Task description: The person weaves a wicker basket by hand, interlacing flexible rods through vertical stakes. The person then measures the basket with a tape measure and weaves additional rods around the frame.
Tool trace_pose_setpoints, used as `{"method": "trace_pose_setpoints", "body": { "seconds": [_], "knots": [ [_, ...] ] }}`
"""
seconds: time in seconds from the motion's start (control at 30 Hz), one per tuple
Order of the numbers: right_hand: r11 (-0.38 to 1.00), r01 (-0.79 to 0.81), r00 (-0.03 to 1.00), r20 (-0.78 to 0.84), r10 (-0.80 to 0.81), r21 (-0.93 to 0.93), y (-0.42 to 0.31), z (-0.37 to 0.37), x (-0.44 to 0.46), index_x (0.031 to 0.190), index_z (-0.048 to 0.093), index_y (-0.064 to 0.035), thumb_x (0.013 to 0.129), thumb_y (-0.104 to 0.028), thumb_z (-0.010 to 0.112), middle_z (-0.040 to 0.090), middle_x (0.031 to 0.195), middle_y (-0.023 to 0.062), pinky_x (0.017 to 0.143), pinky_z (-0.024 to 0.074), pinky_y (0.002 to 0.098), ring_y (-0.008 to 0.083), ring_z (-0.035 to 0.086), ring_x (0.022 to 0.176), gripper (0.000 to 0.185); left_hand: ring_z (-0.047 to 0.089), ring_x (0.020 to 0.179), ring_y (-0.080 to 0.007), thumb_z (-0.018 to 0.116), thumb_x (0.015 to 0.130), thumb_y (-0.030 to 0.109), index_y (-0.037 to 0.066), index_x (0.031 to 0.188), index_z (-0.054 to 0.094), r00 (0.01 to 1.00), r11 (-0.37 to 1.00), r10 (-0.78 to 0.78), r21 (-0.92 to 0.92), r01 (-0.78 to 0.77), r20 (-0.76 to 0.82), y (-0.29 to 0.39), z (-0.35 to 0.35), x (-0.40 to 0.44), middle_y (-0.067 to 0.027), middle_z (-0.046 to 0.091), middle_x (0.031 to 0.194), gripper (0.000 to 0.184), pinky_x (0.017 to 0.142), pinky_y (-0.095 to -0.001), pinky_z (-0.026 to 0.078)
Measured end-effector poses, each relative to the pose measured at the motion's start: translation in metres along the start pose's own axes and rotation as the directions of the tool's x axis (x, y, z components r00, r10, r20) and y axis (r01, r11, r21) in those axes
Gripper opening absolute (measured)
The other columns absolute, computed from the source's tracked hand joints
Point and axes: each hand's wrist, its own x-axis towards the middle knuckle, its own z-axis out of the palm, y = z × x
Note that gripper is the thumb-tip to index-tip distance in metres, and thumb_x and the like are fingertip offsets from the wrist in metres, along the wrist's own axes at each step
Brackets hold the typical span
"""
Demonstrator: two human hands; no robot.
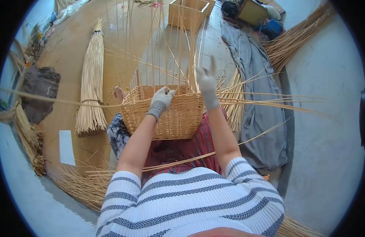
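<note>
A woven wicker basket (166, 118) rests on my lap, with tall upright stakes rising from its rim and long loose rods stretching out to both sides. My left hand (162, 99), in a pale glove, is closed on the near rim, around the rods there. To the right of the basket my right hand (207, 82), also gloved, is raised beside the stakes, its fingers apart and slightly blurred. Nothing shows held in it.
A tied bundle of rods (92, 79) lies at the left. Beyond the basket stands a wooden box (186, 15). Grey cloth (265, 130) and loose rods (234, 94) lie at the right. More rods (297, 39) lean at the far right.
</note>
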Motion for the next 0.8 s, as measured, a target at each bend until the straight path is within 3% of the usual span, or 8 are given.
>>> {"method": "trace_pose_setpoints", "body": {
  "seconds": [0.13,0.23,0.33,0.43,0.53,0.6,0.67,0.8],
  "knots": [
    [0.994,-0.068,0.990,0.131,0.056,0.090,-0.015,-0.018,-0.097,0.141,0.041,-0.0089,0.095,-0.016,0.054,0.068,0.097,0.0108,0.080,0.0504,0.0313,0.0233,0.065,0.080,0.049,0.062,0.054,-0.0237,0.053,0.095,0.040,0.004,0.094,0.059,0.981,0.961,-0.163,-0.209,0.181,0.103,0.031,-0.008,-0.011,-0.0121,0.061,0.068,0.037,0.056,-0.0368,0.051],
    [0.988,0.152,0.987,0.047,-0.152,-0.001,-0.035,0.023,-0.111,0.143,0.036,-0.0040,0.098,-0.017,0.050,0.067,0.090,0.0141,0.075,0.0508,0.0342,0.0201,0.066,0.088,0.049,0.060,0.044,-0.0237,0.050,0.096,0.041,0.003,0.099,0.060,0.992,0.980,-0.128,-0.152,0.128,0.014,0.019,-0.003,-0.017,-0.0142,0.064,0.071,0.039,0.048,-0.0359,0.049],
    [0.900,0.320,0.934,-0.059,-0.352,-0.295,-0.044,0.060,-0.044,0.143,0.036,-0.0043,0.095,-0.018,0.054,0.068,0.096,0.0207,0.083,0.0507,0.0390,0.0307,0.068,0.092,0.053,0.063,0.048,-0.0242,0.045,0.098,0.044,0.004,0.105,0.060,0.993,0.973,-0.085,-0.222,0.064,-0.087,0.023,-0.006,-0.019,-0.0166,0.066,0.075,0.043,0.049,-0.0365,0.050],
    [0.777,0.161,0.892,0.426,0.148,-0.608,-0.063,0.062,-0.021,0.144,0.037,-0.0075,0.090,-0.025,0.060,0.067,0.101,0.0239,0.084,0.0509,0.0413,0.0370,0.067,0.090,0.061,0.065,0.050,-0.0268,0.040,0.098,0.047,0.007,0.109,0.060,0.994,0.990,-0.092,-0.116,0.085,-0.056,0.022,-0.009,-0.023,-0.0189,0.067,0.083,0.046,0.052,-0.0383,0.051],
    [0.790,0.143,0.981,0.189,-0.035,-0.596,-0.071,0.044,-0.052,0.148,0.031,-0.0118,0.087,-0.042,0.061,0.068,0.090,0.0213,0.070,0.0525,0.0454,0.0341,0.068,0.080,0.074,0.067,0.073,-0.0344,0.046,0.096,0.043,0.008,0.111,0.061,0.986,0.995,0.070,-0.058,-0.079,-0.150,-0.014,0.010,-0.005,-0.0208,0.067,0.091,0.041,0.067,-0.0409,0.053],
    [0.739,0.051,0.959,0.240,0.152,-0.672,-0.074,0.036,-0.070,0.149,0.029,-0.0120,0.087,-0.049,0.058,0.067,0.088,0.0206,0.067,0.0524,0.0451,0.0332,0.068,0.078,0.078,0.067,0.082,-0.0366,0.048,0.095,0.041,0.009,0.112,0.061,0.937,0.966,0.256,0.030,-0.257,-0.236,-0.019,0.014,0.014,-0.0216,0.067,0.094,0.038,0.073,-0.0418,0.052],
    [0.719,0.013,0.956,0.220,0.194,-0.695,-0.073,0.037,-0.068,0.150,0.026,-0.0129,0.087,-0.052,0.056,0.068,0.088,0.0211,0.068,0.0521,0.0456,0.0346,0.068,0.079,0.080,0.064,0.098,-0.0359,0.051,0.093,0.035,0.008,0.116,0.061,0.997,0.997,-0.047,0.066,0.050,-0.054,0.010,-0.002,-0.010,-0.0216,0.066,0.103,0.036,0.083,-0.0412,0.050],
    [0.768,-0.072,0.878,0.326,0.352,-0.636,-0.094,0.044,-0.068,0.152,0.020,-0.0140,0.087,-0.048,0.058,0.068,0.095,0.0207,0.075,0.0512,0.0462,0.0377,0.067,0.087,0.083,0.064,0.101,-0.0348,0.052,0.092,0.032,0.005,0.117,0.060,0.988,0.996,0.055,-0.067,-0.066,-0.145,-0.050,0.023,0.026,-0.0205,0.066,0.106,0.038,0.085,-0.0401,0.049]
  ]
}}
